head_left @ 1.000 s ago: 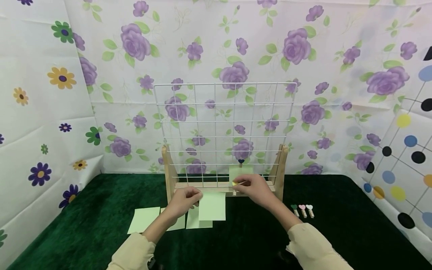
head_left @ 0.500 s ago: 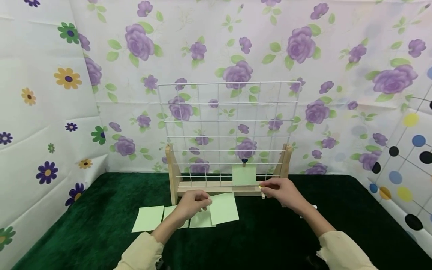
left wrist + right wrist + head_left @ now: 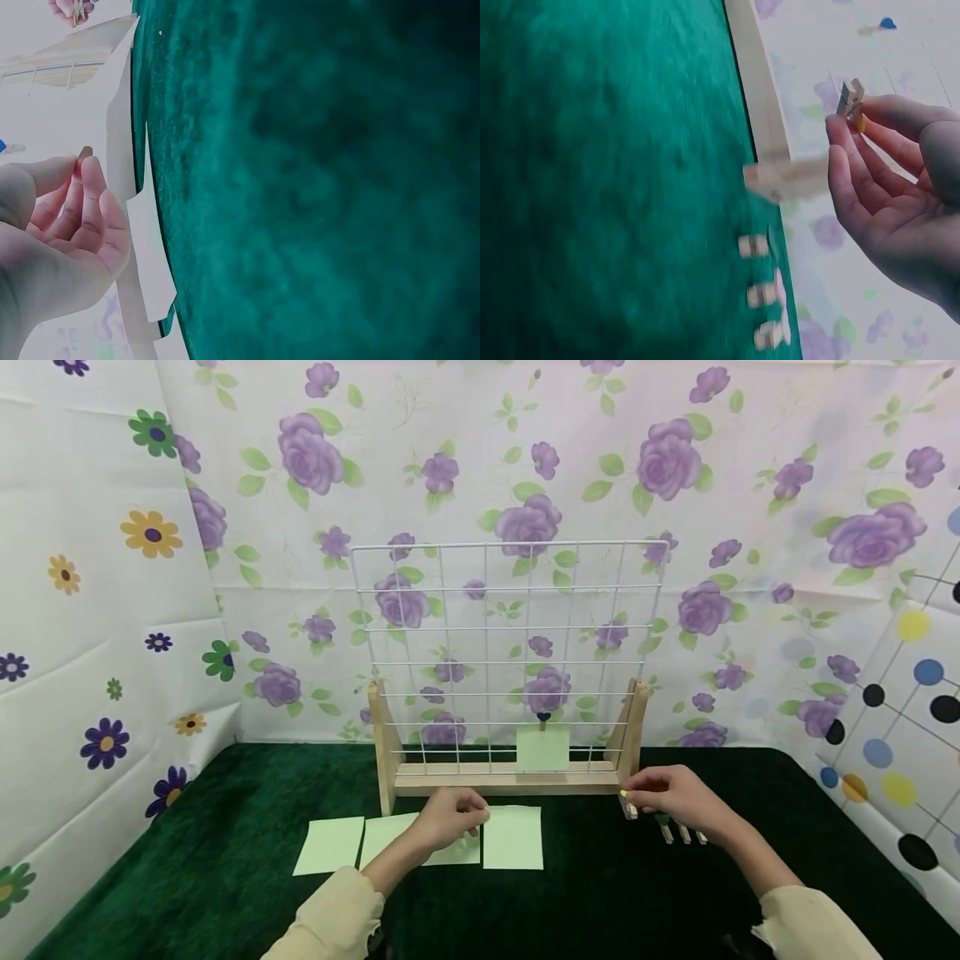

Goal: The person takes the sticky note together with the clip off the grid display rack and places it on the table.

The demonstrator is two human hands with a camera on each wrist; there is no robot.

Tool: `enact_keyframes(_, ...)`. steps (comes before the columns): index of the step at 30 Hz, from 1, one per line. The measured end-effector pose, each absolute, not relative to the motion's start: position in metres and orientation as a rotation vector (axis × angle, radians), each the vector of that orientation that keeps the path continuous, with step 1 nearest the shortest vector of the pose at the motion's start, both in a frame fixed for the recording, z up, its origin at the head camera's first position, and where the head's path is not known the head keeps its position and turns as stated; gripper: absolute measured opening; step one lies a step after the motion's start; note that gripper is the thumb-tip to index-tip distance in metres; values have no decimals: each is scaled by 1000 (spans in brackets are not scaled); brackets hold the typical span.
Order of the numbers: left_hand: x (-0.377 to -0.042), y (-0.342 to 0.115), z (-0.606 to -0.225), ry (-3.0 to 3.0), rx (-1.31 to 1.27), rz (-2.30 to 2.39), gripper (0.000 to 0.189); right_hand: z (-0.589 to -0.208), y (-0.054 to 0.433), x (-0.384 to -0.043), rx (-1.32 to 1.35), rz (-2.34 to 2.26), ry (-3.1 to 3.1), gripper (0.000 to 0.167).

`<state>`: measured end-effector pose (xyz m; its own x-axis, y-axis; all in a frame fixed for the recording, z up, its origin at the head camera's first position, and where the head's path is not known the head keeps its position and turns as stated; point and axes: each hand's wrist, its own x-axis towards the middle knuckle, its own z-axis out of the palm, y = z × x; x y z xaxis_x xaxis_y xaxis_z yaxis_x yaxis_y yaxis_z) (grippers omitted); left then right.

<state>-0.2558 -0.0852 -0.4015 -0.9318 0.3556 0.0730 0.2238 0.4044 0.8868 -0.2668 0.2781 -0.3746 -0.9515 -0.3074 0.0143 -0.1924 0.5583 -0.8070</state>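
My left hand (image 3: pixel 450 820) pinches the upper left corner of a pale green paper note (image 3: pixel 513 839), at the right end of a row of similar notes. Whether its lower edge touches the cloth is unclear. In the left wrist view, thumb and index finger meet at the tips beside the white-looking paper. My right hand (image 3: pixel 678 802) holds a small wooden clothespin (image 3: pixel 628 810) with a yellow heart, by the heart end; the right wrist view shows its wooden jaws pointing out of the fingertips. Close by lie three more clothespins (image 3: pixel 684 834), partly behind that hand.
A white wire grid (image 3: pixel 486 628) stands in a wooden base (image 3: pixel 450 783) at the back. Another pale green note (image 3: pixel 542 749) hangs low on it from a dark blue heart clothespin (image 3: pixel 543 719). Several notes (image 3: pixel 327 847) lie at left on the dark green cloth (image 3: pixel 585 893).
My right hand has moved right and down from the grid, carrying the yellow heart clothespin towards the other clothespins. My left hand has shifted right and slightly down with its note, which overlapped its neighbour before.
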Motion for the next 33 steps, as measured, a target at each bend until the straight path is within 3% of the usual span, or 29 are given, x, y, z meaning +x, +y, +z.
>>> enact_keyframes(13, -262, -79, -404, 2591, 444, 1489, 10, -383, 339, -261, -276, -1303, 2729, 44)
enact_keyframes(33, -267, -80, -406, 2598, 422, 1500, 16, -405, 392, -263, -96, -1188, 2732, 40)
